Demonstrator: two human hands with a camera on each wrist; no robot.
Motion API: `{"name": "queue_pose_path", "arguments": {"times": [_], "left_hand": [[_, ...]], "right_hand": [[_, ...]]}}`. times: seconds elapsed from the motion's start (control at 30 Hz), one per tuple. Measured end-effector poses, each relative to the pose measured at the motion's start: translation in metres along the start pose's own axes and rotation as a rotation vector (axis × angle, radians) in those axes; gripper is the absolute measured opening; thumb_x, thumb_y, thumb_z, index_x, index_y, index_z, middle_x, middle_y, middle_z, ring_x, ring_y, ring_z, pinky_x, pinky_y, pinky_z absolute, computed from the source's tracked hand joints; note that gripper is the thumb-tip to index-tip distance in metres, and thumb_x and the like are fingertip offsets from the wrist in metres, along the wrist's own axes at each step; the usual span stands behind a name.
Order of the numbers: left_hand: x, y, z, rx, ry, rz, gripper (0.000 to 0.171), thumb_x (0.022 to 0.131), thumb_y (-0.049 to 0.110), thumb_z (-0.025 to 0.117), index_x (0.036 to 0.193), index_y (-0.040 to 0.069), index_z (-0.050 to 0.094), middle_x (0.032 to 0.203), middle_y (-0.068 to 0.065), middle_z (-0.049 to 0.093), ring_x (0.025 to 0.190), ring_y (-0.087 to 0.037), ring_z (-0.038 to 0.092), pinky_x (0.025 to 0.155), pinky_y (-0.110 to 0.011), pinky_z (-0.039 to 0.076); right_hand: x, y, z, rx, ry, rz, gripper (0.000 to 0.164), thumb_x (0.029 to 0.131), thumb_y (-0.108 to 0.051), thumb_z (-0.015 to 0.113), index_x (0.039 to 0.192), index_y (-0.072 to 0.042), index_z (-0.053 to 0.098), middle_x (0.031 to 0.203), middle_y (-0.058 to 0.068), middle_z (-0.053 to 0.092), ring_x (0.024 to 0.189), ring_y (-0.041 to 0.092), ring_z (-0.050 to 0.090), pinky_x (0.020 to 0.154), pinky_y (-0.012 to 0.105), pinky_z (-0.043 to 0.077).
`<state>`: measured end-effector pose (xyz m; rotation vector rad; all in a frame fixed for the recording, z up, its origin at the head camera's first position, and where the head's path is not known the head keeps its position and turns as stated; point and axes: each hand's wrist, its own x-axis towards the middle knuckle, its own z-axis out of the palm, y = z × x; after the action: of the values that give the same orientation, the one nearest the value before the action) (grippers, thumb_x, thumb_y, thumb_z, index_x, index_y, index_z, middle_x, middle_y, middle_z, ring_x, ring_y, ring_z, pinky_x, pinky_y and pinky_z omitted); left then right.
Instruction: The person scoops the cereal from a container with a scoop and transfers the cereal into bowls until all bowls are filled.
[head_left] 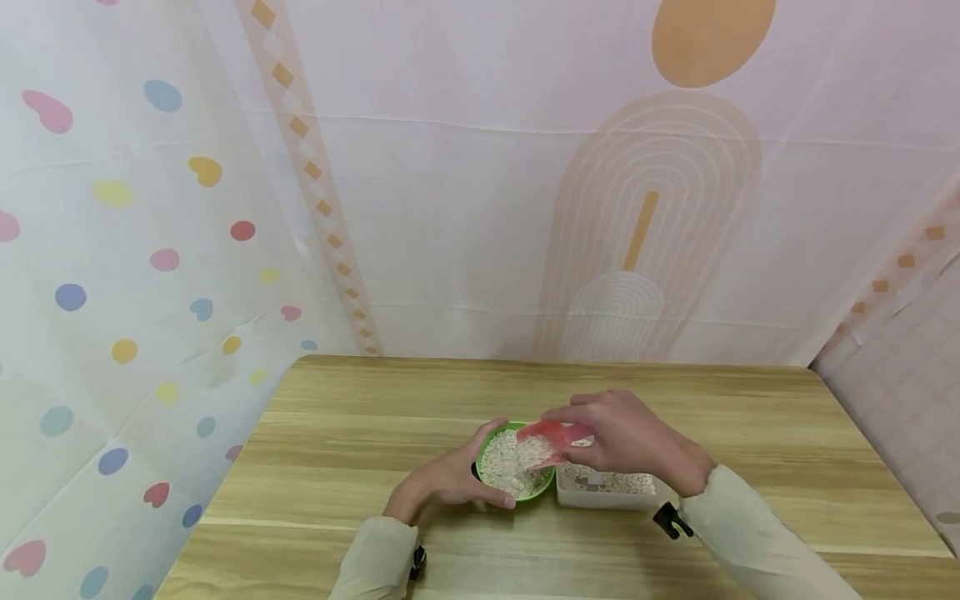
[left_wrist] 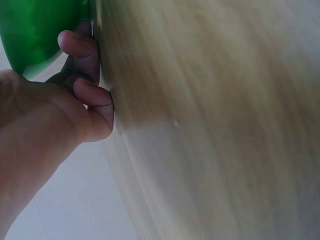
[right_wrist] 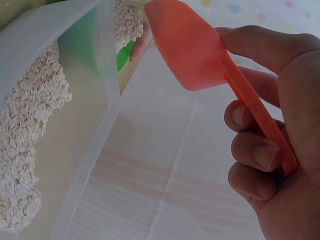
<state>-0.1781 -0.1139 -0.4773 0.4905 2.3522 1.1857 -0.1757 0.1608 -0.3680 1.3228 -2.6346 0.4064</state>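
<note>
A green bowl (head_left: 531,497) filled with oat flakes (head_left: 497,457) stands on the table. My left hand (head_left: 459,477) grips its left side, thumb along the near rim and fingers round the far side. In the left wrist view, curled fingers rest at the tabletop beside the green bowl (left_wrist: 37,30). Over the bowl's right half, my right hand (head_left: 626,429) holds a red scoop (head_left: 552,433) by its handle. Flakes show at the scoop's tilted mouth. The right wrist view shows fingers wrapped round the handle, with the scoop's blade (right_wrist: 192,50) seen from its underside.
Right of the bowl, close against it, stands a translucent plastic box (head_left: 606,499) holding more oat flakes (right_wrist: 30,135), partly under my right hand. The wooden table (head_left: 360,408) ends at a patterned cloth backdrop (head_left: 450,208). A black strap mount (head_left: 670,520) sits at my right wrist.
</note>
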Motion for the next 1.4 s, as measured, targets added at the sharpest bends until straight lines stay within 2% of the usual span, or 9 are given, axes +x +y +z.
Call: {"name": "queue_pose_path", "arguments": {"times": [0.17, 0.33, 0.63, 0.77, 0.9, 1.07, 1.23, 1.4], "left_hand": [[-0.001, 0.001, 0.0, -0.005, -0.001, -0.003, 0.116, 0.07, 0.042, 0.089, 0.157, 0.036, 0.013, 0.156, -0.024, 0.032, 0.135, -0.046, 0.04, 0.106, -0.066, 0.034], [0.0, 0.002, 0.0, -0.003, 0.002, -0.008, 0.117, 0.069, 0.043, 0.09, 0.157, 0.035, 0.013, 0.154, -0.025, 0.035, 0.132, -0.046, 0.043, 0.104, -0.067, 0.035], [0.0, 0.001, 0.001, 0.001, -0.001, 0.007, 0.116, 0.07, 0.041, 0.09, 0.157, 0.035, 0.014, 0.151, -0.025, 0.04, 0.128, -0.042, 0.048, 0.102, -0.065, 0.038], [0.0, 0.001, 0.001, -0.004, 0.001, 0.008, 0.116, 0.07, 0.041, 0.09, 0.157, 0.034, 0.014, 0.152, -0.025, 0.038, 0.129, -0.043, 0.046, 0.103, -0.065, 0.037], [0.0, 0.001, 0.001, 0.001, 0.003, 0.011, 0.117, 0.07, 0.041, 0.09, 0.158, 0.033, 0.013, 0.152, -0.026, 0.038, 0.129, -0.044, 0.046, 0.103, -0.065, 0.037], [0.0, 0.001, 0.001, 0.006, 0.005, 0.012, 0.117, 0.07, 0.041, 0.09, 0.158, 0.033, 0.013, 0.153, -0.025, 0.036, 0.129, -0.043, 0.047, 0.103, -0.065, 0.038], [0.0, -0.001, 0.0, 0.002, 0.007, 0.013, 0.117, 0.07, 0.042, 0.09, 0.158, 0.034, 0.013, 0.153, -0.025, 0.036, 0.129, -0.043, 0.047, 0.103, -0.065, 0.037], [-0.001, -0.001, 0.0, 0.015, 0.008, 0.011, 0.117, 0.07, 0.043, 0.089, 0.158, 0.033, 0.012, 0.155, -0.025, 0.034, 0.132, -0.045, 0.043, 0.104, -0.066, 0.036]], "right_hand": [[0.002, -0.001, -0.001, -0.052, -0.012, -0.003, 0.039, 0.079, -0.028, 0.083, 0.115, -0.019, 0.074, 0.084, -0.006, 0.068, 0.058, 0.001, 0.046, 0.056, 0.019, 0.042], [0.001, -0.003, -0.003, -0.096, -0.005, -0.013, 0.04, 0.077, -0.03, 0.084, 0.115, -0.021, 0.075, 0.079, -0.006, 0.065, 0.056, 0.002, 0.045, 0.054, 0.018, 0.043], [-0.003, -0.001, -0.005, -0.153, 0.047, -0.045, 0.038, 0.077, -0.031, 0.084, 0.112, -0.023, 0.075, 0.072, -0.009, 0.058, 0.051, 0.002, 0.036, 0.05, 0.016, 0.035], [-0.004, 0.002, -0.004, -0.117, 0.059, -0.046, 0.038, 0.078, -0.032, 0.083, 0.114, -0.021, 0.075, 0.075, -0.008, 0.061, 0.053, 0.001, 0.038, 0.051, 0.016, 0.037], [-0.007, 0.005, -0.004, -0.057, 0.067, -0.01, 0.038, 0.08, -0.032, 0.082, 0.115, -0.019, 0.074, 0.079, -0.007, 0.065, 0.057, 0.0, 0.041, 0.053, 0.018, 0.039], [-0.009, 0.008, -0.005, 0.006, 0.067, 0.034, 0.038, 0.081, -0.031, 0.081, 0.116, -0.018, 0.074, 0.078, -0.008, 0.064, 0.06, 0.001, 0.043, 0.055, 0.019, 0.039], [-0.01, 0.008, -0.006, 0.041, 0.076, 0.041, 0.038, 0.082, -0.031, 0.081, 0.116, -0.017, 0.074, 0.077, -0.01, 0.062, 0.061, 0.001, 0.044, 0.056, 0.018, 0.039], [-0.014, 0.009, -0.009, 0.041, 0.072, 0.066, 0.039, 0.084, -0.031, 0.079, 0.12, -0.017, 0.072, 0.094, -0.005, 0.072, 0.074, 0.007, 0.061, 0.064, 0.025, 0.049]]}}
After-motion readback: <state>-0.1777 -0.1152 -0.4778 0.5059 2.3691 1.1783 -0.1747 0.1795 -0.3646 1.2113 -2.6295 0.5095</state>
